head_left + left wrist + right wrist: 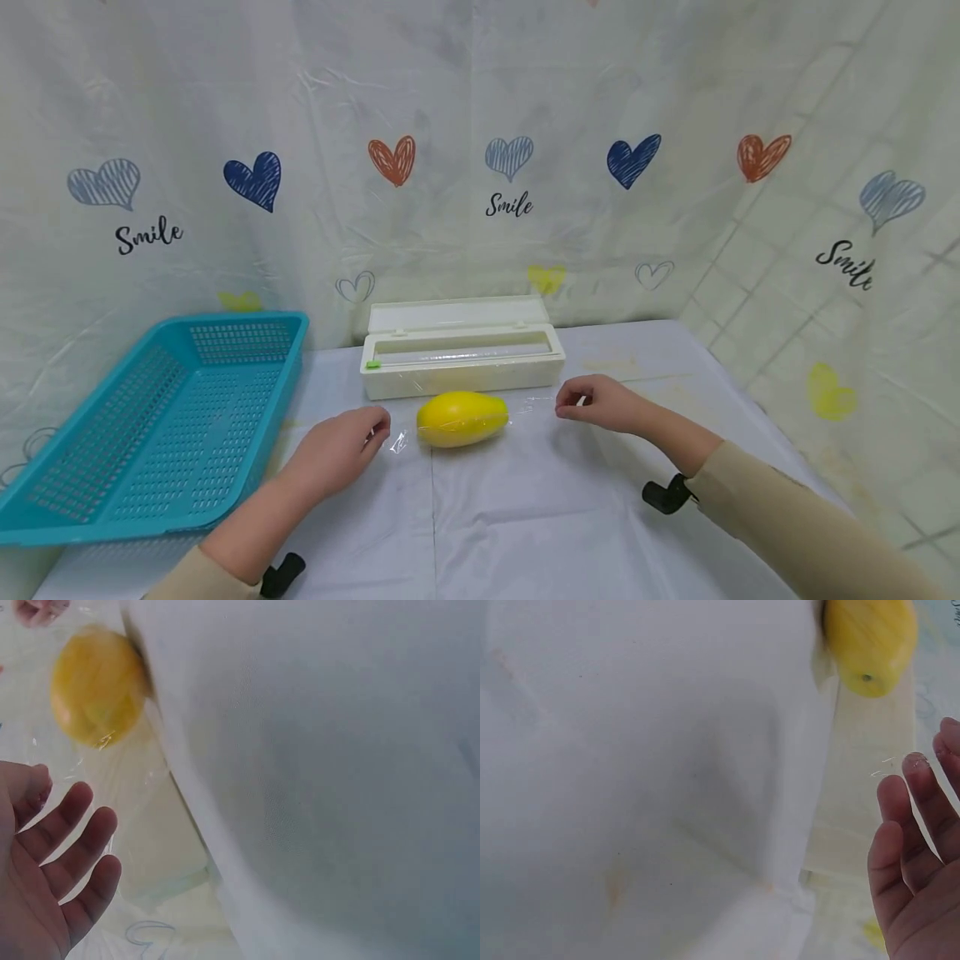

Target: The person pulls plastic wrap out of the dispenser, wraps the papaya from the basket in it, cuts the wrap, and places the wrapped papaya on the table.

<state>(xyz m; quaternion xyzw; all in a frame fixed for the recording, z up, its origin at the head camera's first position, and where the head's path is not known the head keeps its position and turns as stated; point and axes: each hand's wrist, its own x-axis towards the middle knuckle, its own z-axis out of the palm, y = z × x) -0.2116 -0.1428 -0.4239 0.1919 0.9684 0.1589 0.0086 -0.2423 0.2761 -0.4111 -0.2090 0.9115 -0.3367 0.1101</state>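
Two hands wait on each side of a yellow fruit under clear wrap.

Left hand (pixel 341 446) has loose, spread fingers (pixel 71 844) and holds nothing; a bit of clear wrap (pixel 399 442) lies just by its fingertips. Right hand (pixel 596 402) curls a little in the head view, but its wrist view shows it loose too, holding nothing. Both hands are well apart, with the yellow fruit (pixel 462 418) between them on the white table (pixel 525 517), in front of the wrap box (pixel 461 354). To wrap well, I think both hands should pull the film tight and even. Only the head view shows the blue basket (pixel 150 417); the wrist views show the palms.
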